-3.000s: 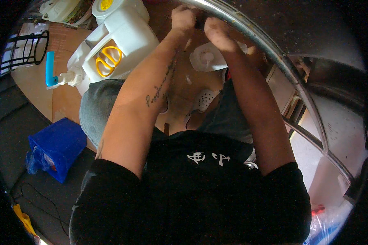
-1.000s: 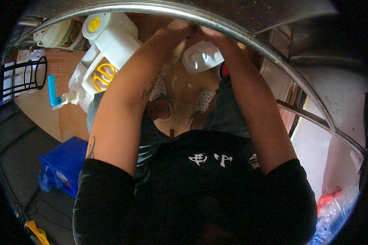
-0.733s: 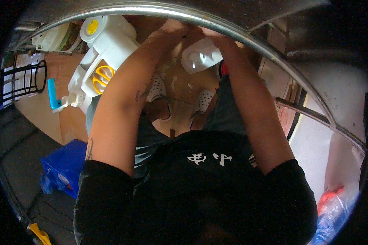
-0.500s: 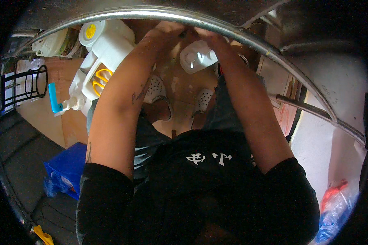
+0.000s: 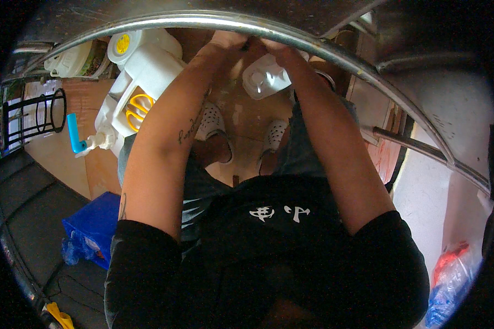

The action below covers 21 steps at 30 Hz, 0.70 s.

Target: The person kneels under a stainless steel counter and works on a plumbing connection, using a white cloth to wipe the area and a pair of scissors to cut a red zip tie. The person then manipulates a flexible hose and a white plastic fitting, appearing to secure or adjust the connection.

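Both my arms reach forward to the far edge of the view, where the hands meet just under a curved metal rail. My left hand is curled, its far side cut off by the rail. Close beside it, my right hand is also curled, partly behind the same rail. A small dark spot shows between them; what they hold is too hidden to name. Below the right hand and next to its wrist is a clear plastic container, perhaps a jug or tub.
A metal rail arcs across the top. At left stands a white plastic jug with a blue-handled tap and yellow scissors near it. A blue bag lies on a black padded seat. Plastic bags are at lower right.
The hands stay together under the rail, with only slight shifts of the wrists. The whole view has moved a little; nothing is visibly taken up or let go.
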Each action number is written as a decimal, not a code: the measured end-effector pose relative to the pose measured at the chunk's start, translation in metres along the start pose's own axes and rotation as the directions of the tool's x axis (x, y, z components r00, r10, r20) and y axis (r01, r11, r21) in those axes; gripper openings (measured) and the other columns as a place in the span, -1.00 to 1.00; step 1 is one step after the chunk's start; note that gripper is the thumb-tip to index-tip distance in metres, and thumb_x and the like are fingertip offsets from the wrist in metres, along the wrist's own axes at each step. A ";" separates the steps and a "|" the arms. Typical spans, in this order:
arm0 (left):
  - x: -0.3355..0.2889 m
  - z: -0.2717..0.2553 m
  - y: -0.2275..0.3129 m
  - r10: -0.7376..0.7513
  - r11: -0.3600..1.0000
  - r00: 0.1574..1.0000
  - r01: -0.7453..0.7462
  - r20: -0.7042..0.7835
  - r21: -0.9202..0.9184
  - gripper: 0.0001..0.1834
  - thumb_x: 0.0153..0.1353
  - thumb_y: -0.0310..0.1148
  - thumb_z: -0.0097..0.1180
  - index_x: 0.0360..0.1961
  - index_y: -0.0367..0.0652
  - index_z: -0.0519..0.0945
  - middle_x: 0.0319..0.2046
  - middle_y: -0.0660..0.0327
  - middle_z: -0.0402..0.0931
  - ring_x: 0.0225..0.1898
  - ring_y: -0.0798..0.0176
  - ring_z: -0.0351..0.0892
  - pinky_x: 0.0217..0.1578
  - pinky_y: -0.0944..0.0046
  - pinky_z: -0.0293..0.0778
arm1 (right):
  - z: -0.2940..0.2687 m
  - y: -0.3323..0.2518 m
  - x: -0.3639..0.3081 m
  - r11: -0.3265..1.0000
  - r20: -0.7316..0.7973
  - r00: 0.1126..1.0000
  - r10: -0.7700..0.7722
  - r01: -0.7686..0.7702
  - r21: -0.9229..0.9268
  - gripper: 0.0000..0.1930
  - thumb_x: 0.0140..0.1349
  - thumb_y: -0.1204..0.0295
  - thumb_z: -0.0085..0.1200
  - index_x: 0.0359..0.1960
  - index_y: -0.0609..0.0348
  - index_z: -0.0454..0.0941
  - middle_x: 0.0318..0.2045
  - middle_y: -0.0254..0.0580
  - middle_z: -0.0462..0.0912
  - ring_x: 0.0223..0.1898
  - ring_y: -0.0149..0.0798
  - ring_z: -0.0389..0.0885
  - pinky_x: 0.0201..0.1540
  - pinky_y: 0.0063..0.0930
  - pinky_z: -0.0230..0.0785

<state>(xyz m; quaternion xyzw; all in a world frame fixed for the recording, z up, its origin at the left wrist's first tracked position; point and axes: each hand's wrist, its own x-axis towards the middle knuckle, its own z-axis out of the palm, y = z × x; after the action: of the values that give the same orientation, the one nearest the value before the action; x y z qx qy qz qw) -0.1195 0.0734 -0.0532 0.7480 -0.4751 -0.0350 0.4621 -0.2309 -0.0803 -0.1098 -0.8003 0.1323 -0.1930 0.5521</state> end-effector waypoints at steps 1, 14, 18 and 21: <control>-0.001 -0.001 0.000 -0.002 1.000 1.000 0.002 0.000 0.002 -0.77 0.25 -0.37 0.19 -0.11 -0.23 0.63 -0.17 0.10 0.63 -0.12 0.17 0.60 -0.10 0.16 0.52 | 0.001 -0.002 -0.001 0.999 0.000 1.000 -0.016 0.016 -0.047 -0.55 0.34 0.11 -0.02 0.06 0.20 0.51 0.02 0.05 0.56 0.07 0.07 0.48 0.14 -0.07 0.32; -0.012 -0.002 -0.001 -0.192 0.981 0.980 0.192 0.052 0.005 -0.71 0.24 -0.32 0.23 -0.06 -0.21 0.62 -0.12 0.07 0.64 -0.08 0.16 0.61 -0.06 0.15 0.52 | 0.034 -0.024 -0.010 0.778 0.094 0.986 -0.139 0.167 -0.605 -0.53 0.33 0.09 -0.01 0.10 0.20 0.49 0.07 0.05 0.53 0.12 0.07 0.45 0.18 -0.08 0.29; -0.018 0.000 -0.007 -0.098 0.981 0.995 0.094 0.016 0.169 -0.65 0.23 -0.26 0.25 -0.02 -0.22 0.61 -0.08 0.03 0.64 -0.07 0.11 0.61 -0.03 0.13 0.51 | 0.046 0.000 0.001 0.749 -0.001 0.974 -0.227 0.174 -0.639 -0.51 0.33 0.09 -0.03 0.11 0.20 0.49 0.08 0.08 0.52 0.14 0.10 0.44 0.20 -0.06 0.27; -0.020 0.001 -0.007 -0.079 0.984 0.997 0.081 -0.014 0.161 -0.60 0.23 -0.22 0.25 0.01 -0.23 0.60 -0.07 0.00 0.65 -0.06 0.06 0.63 -0.02 0.11 0.51 | 0.062 0.032 0.012 0.780 -0.143 0.935 -0.323 0.178 -0.600 -0.54 0.32 0.09 -0.03 0.08 0.17 0.52 0.02 0.05 0.55 0.09 0.10 0.47 0.16 -0.05 0.29</control>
<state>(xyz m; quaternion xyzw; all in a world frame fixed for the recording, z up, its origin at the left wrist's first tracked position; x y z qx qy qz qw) -0.1267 0.0882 -0.0667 0.8015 -0.4443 -0.0124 0.4000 -0.1917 -0.0451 -0.1574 -0.9110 0.1411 -0.3102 0.2322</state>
